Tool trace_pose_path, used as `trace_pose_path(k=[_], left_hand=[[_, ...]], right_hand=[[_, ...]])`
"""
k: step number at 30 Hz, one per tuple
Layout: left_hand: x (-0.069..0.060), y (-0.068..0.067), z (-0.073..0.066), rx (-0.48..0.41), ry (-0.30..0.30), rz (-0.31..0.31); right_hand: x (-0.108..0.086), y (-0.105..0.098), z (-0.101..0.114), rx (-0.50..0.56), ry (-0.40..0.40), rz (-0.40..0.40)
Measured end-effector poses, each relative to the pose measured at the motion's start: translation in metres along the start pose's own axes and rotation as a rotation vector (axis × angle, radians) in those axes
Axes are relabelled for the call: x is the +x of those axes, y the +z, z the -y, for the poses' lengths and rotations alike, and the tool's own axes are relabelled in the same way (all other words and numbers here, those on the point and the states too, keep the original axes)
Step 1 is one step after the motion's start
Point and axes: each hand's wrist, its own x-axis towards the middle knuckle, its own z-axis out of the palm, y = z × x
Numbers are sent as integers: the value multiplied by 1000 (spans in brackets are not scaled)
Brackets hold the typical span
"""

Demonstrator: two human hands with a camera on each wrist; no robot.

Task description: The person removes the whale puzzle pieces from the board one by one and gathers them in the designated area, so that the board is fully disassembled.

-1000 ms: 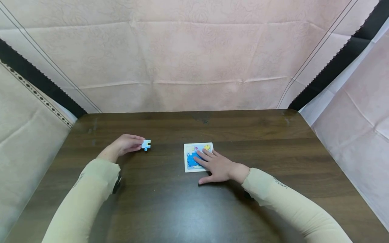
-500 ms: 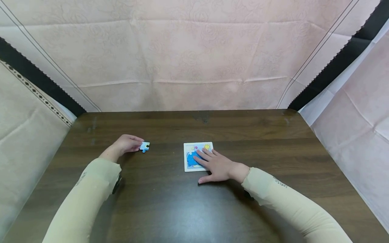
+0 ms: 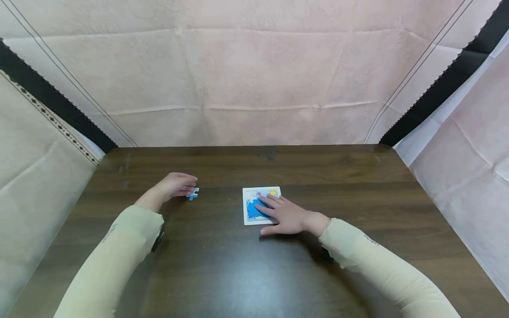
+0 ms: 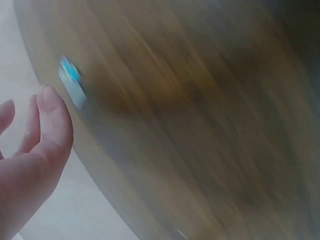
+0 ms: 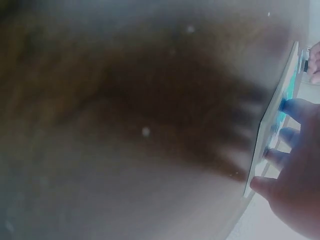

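Note:
Lying on the table at the left is a small blue and white jigsaw puzzle piece [image 3: 193, 194], partly hidden under my left hand [image 3: 175, 187] in the head view. In the left wrist view the piece [image 4: 73, 82] is blurred, with a small gap between it and the fingertips of the left hand [image 4: 40, 145]. My right hand [image 3: 288, 216] rests with spread, straight fingers on a white-edged puzzle board [image 3: 250, 194] with a blue picture and a yellow sun. The fingers cover part of that picture. From the side, the right wrist view shows those fingertips touching the board [image 5: 272, 115].
The dark wooden table [image 3: 222, 265] has a glossy reflection near the front. A pale patterned cloth [image 3: 254, 79] with black bands hangs beyond its far edge and along both sides.
The left fingers have let go of the puzzle piece and shifted right above it, after lowering it slightly. The right hand has stayed on the board.

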Motion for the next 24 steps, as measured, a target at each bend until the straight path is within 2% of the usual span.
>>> trace_pose_path(k=[7,14,24], left_hand=[[14,36,-22,-53,19,97],[23,68,-36,-47,19,147],[28,94,-41,-52,8,194]], right_hand=[[-3,1,1,26,-4,-32],[-14,3,-1,-3,9,-53],[-33,10,-8,-34,10,-56]])
